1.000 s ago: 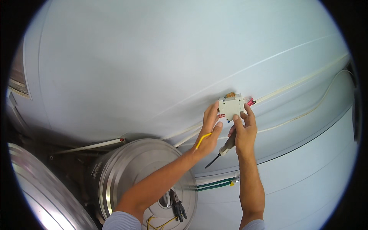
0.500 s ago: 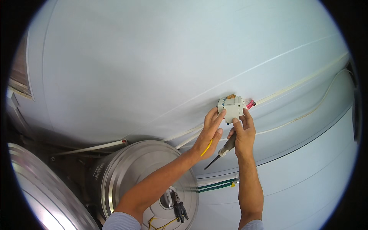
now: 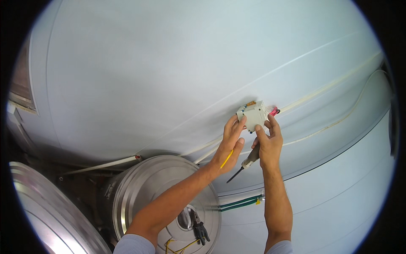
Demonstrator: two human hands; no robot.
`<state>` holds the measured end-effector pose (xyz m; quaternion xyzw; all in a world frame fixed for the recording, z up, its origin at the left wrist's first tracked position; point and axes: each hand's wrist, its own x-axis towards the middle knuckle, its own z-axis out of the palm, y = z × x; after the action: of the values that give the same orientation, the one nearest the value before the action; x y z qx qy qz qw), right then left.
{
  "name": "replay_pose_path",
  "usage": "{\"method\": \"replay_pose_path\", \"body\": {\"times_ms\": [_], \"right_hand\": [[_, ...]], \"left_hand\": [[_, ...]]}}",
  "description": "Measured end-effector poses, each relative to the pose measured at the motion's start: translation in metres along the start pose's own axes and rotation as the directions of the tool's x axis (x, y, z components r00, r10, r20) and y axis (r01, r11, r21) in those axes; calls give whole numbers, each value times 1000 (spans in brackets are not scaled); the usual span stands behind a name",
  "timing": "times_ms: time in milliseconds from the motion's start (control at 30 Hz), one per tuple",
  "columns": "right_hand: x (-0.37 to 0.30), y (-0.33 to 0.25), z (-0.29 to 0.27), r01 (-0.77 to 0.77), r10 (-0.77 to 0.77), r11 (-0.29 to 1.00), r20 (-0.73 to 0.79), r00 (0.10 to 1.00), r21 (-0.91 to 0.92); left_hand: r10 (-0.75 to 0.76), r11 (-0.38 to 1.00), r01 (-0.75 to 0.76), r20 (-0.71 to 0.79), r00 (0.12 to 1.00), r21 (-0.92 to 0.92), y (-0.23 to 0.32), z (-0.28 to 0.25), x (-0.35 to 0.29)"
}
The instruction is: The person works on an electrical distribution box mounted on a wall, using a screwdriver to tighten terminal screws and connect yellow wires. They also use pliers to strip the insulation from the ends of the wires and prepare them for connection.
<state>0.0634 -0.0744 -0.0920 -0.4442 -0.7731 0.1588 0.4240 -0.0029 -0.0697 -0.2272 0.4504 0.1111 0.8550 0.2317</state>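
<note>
A white circuit breaker (image 3: 255, 116) is held up against the pale wall between my two hands. Its left edge lies in the fingers of my left hand (image 3: 230, 144). My right hand (image 3: 270, 146) pinches its lower right side with thumb and fingertips. That same hand also keeps a screwdriver (image 3: 250, 160) tucked in its curled fingers, the shaft slanting down to the left. A short piece of yellow wire (image 3: 227, 159) runs across the heel of my left hand. Red wires (image 3: 275, 111) stick out at the breaker's right side, by the end of a white conduit (image 3: 330, 86).
Below my left arm stands a round metal drum (image 3: 146, 182), with black-handled pliers (image 3: 200, 230) and yellow wire (image 3: 171, 245) on its lid. Another shiny metal vessel (image 3: 50, 211) is at the lower left. Green pipes (image 3: 241, 204) and a loose white cable (image 3: 334, 127) run along the wall.
The circuit breaker has turned in my fingers, so more of its flat face shows, and has moved slightly up. Both hands keep their hold; the screwdriver has shifted a little.
</note>
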Motion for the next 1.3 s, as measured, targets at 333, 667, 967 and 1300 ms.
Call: {"method": "replay_pose_path", "body": {"times_ms": [333, 667, 967, 1300], "right_hand": [[-3, -6, 5, -6, 3, 999, -63, 998, -46], [-9, -10, 33, 123, -222, 928, -256, 941, -353], [-3, 2, 35, 166, -255, 938, -283, 925, -303], [2, 32, 37, 332, -312, 943, -313, 897, 10]], "left_hand": [[-67, 998, 67, 1, 998, -24, 0, 0, 2], [-268, 963, 267, -28, 963, -39, 19, -5, 29], [-456, 832, 520, -294, 840, 194, 28, 25, 58], [-741, 617, 785, -293, 604, 56, 67, 42, 96]]}}
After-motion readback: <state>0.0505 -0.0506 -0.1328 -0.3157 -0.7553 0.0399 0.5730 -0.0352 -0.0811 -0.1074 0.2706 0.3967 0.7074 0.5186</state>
